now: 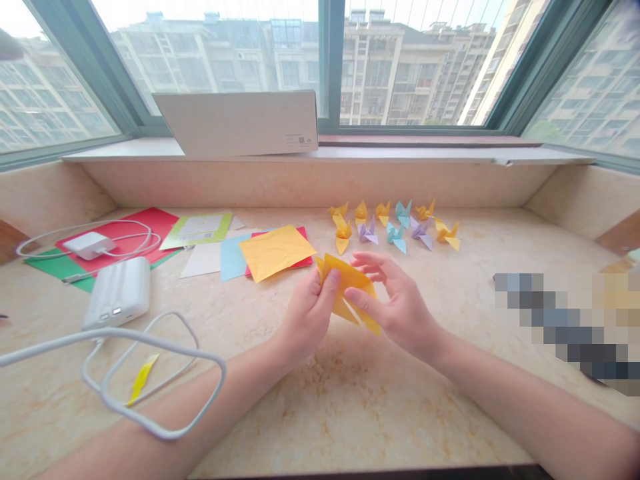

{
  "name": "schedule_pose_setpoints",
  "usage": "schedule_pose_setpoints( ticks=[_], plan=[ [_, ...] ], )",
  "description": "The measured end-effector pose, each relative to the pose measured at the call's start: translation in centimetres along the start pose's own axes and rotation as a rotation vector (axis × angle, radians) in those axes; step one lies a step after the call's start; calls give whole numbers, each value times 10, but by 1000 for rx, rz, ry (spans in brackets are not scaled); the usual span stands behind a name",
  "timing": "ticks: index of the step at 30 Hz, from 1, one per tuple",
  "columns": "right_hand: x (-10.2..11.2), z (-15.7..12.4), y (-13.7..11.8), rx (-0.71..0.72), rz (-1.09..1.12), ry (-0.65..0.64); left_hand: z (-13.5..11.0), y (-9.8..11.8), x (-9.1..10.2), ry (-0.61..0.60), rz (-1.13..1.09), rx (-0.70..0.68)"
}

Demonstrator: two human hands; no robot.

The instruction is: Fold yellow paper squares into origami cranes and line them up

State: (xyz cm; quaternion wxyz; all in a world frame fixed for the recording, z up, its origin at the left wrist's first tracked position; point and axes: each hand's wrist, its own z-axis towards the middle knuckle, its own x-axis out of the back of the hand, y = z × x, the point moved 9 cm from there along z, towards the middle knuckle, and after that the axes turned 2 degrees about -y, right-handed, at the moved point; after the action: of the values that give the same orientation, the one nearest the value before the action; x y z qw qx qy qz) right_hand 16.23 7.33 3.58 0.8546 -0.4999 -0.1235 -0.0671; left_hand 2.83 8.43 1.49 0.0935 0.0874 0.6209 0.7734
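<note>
A folded piece of yellow origami paper (351,279) is held up off the stone surface between my hands, its flaps partly spread with a gap at the lower edge. My left hand (304,317) pinches its left end, thumb on top and fingers curled behind. On the other side, my right hand (406,308) has its thumb against the near flap, while its fingers curve round the far edge, partly hidden. Beyond the hands stand several folded paper cranes (395,236) in yellow, blue and purple, in two rows. A flat yellow sheet (277,252) lies left of them over other coloured sheets.
At the left, a white power bank (120,290) and a charger (89,245) lie with looping cables (173,433), near red paper (150,223) and green paper (47,267). A white box (240,123) stands on the sill. A pixelated dark object (560,320) lies at right.
</note>
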Motion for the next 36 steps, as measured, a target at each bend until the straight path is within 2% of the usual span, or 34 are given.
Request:
schedule_pose_setpoints(
  ticks=[2, 6, 10, 13, 18, 24, 29, 36],
  plan=[
    [-6, 0, 8, -85, 48, -40, 1, -2, 4, 57, -56, 6],
    [-12, -1, 13, -162, 175, -56, 1, -4, 2, 53, -120, -3],
    [-19, -3, 18, -229, 350, -100, 1, 1, 3, 53, -16, -47],
    [-17, -4, 20, -234, 393, -76, 2, 1, 5, 54, 45, -24],
    [-7, -1, 21, -189, 259, -22, 4, 1, 4, 25, -53, -3],
    [8, 0, 19, -161, 52, 73, 6, -6, 9, 66, -87, 73],
    [16, 1, 12, -92, -93, 127, 4, -8, 4, 34, -209, 103],
    [14, 0, 6, -18, -94, 100, 1, -7, -1, 3, -266, 107]
  ],
)
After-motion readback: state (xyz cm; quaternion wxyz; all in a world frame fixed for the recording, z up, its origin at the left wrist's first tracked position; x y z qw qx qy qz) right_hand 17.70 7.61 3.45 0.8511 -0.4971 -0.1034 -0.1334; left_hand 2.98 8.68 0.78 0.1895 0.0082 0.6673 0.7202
